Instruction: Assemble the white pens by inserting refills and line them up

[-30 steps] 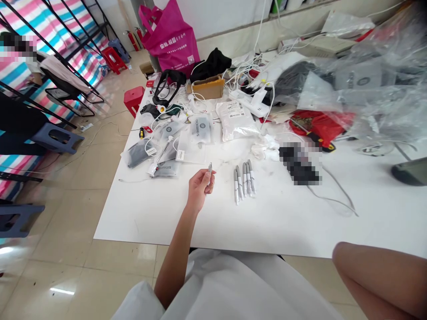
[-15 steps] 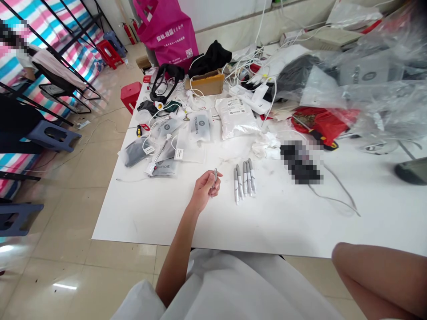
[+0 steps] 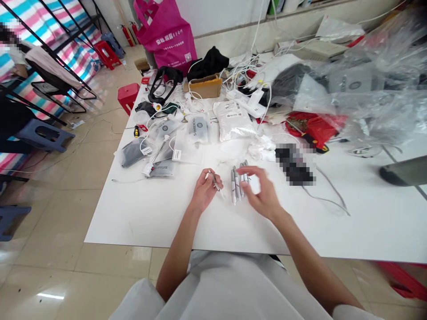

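Left hand [image 3: 203, 192] pinches a silver marker [image 3: 216, 181], half-open right hand [image 3: 260, 194] over the other markers [image 3: 237, 184].

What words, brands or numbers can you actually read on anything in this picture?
"ROS": end of a printed word on the clear pouch near the table's front.
Magenta tote bag: white lettering, too blurred to read.
White sealed bag: label too small to read.
Upright grey pouch: lettering too blurred to read.
Slim silver pen in the left hand: any markings too small to read.
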Demonstrator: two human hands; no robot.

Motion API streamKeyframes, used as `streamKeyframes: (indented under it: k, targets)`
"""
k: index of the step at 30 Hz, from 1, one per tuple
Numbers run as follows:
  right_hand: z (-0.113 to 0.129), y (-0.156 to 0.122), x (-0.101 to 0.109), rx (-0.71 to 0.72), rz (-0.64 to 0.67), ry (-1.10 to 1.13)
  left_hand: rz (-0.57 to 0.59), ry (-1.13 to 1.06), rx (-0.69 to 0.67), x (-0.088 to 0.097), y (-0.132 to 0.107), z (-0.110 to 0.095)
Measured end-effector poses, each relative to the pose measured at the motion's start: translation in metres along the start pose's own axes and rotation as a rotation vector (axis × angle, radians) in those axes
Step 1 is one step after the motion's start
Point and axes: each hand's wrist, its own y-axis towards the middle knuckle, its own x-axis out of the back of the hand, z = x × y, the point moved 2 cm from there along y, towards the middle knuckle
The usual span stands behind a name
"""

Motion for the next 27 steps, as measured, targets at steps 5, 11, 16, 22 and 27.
streamKeyframes:
  k: [5, 11, 16, 22, 27]
  targets:
    - [-0.007, -0.01, -0.042, 0.057, 0.151, 0.017, -0.009, 0.097, -0.047, -0.001, -0.001, 0.001]
    - [-0.017, -0.018, -0.052, 0.102, 0.121, 0.013, -0.008, 0.118, -0.024, 0.001, -0.006, 0.003]
    - [-0.019, -0.023, -0.053, 0.164, 0.06, -0.031, -0.112, 0.146, -0.12, 0.006, -0.003, 0.008]
    - [-0.018, -0.023, -0.057, 0.24, 0.022, -0.082, -0.22, 0.144, -0.22, 0.014, -0.001, 0.01]
    - [-0.016, -0.019, -0.053, 0.236, -0.033, -0.089, -0.171, 0.126, -0.223, 0.01, -0.002, 0.008]
